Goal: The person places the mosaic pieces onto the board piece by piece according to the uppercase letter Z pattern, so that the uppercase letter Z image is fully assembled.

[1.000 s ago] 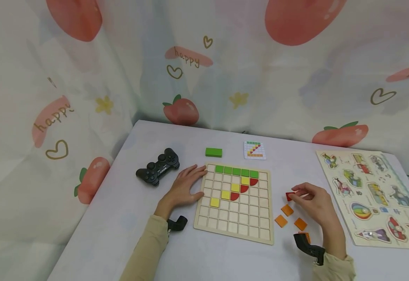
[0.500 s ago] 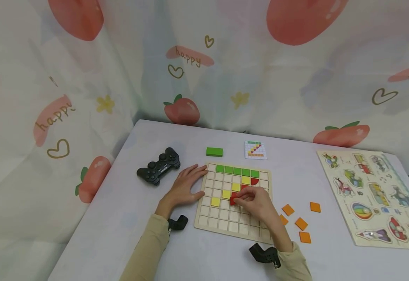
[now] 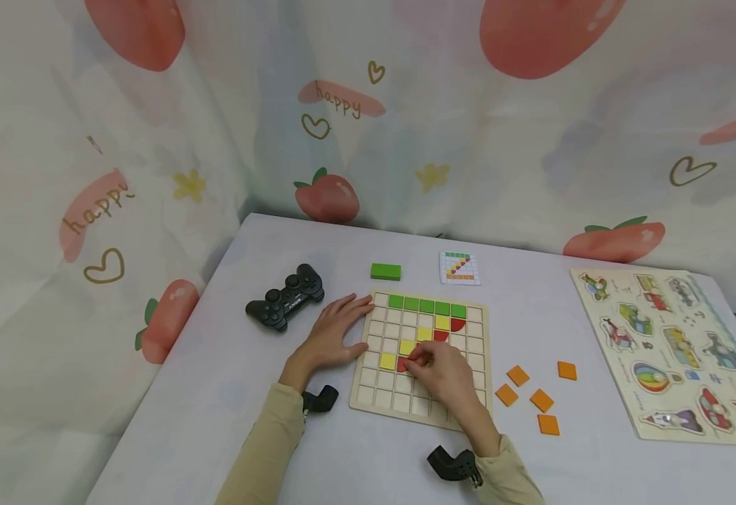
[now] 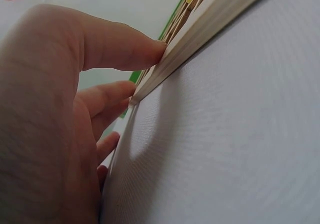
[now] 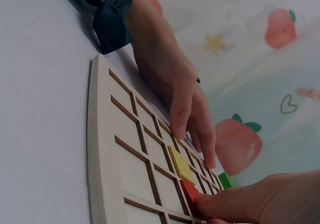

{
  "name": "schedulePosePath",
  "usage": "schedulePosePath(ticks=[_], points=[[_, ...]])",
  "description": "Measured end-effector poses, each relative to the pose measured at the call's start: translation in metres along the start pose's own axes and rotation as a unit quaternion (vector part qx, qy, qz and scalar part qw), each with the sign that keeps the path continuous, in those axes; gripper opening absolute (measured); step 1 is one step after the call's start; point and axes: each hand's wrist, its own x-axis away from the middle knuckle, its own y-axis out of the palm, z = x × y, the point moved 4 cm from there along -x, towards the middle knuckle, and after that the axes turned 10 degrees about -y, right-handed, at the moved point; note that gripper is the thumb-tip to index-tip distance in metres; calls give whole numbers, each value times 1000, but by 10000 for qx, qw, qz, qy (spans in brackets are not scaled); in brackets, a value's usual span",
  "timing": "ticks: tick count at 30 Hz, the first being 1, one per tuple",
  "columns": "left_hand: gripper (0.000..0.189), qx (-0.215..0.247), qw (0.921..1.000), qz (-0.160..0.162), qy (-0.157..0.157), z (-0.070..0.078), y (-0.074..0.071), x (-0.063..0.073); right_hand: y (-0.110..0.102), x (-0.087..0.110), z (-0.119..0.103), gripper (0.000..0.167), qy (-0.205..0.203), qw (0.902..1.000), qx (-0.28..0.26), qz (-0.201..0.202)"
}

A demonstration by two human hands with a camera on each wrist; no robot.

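My right hand (image 3: 446, 372) pinches a red tile (image 3: 402, 364) between thumb and fingers, over the wooden grid board (image 3: 418, 419). That tile sits directly right of the lowest yellow tile (image 3: 388, 361); the right wrist view shows the red tile (image 5: 190, 195) at the fingertip. My left hand (image 3: 336, 331) rests along the board's left edge, fingers spread and fairly straight, thumb tip on the frame in the left wrist view. Green tiles (image 3: 426, 308) line the top row. Yellow tiles step diagonally, with red rounded-corner tiles (image 3: 458, 325) beside them; one is hidden by my right hand.
Several orange square tiles (image 3: 541, 400) lie loose right of the board. Behind it are a green block (image 3: 386, 271) and a pattern card (image 3: 459, 268). A black game controller (image 3: 285, 298) lies at left, a picture puzzle board (image 3: 664, 351) at right.
My right hand picked up the red tile right of the board, carried it left over the grid, and lowered it beside the lowest yellow tile. The left hand stays in place.
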Motion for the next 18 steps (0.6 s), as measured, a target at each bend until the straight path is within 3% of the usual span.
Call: schedulePosePath(ticks=[9, 15, 18], points=[[73, 40, 9999, 29, 87, 1, 0, -1, -7, 1, 0, 8, -164, 9990, 197, 354], [73, 25, 10000, 28, 16, -1, 0, -1, -57, 8, 23, 19, 48, 9946, 744, 721], [74, 52, 10000, -24, 4, -1, 0, 1, -84, 23, 44, 23, 280, 9916, 1087, 648]])
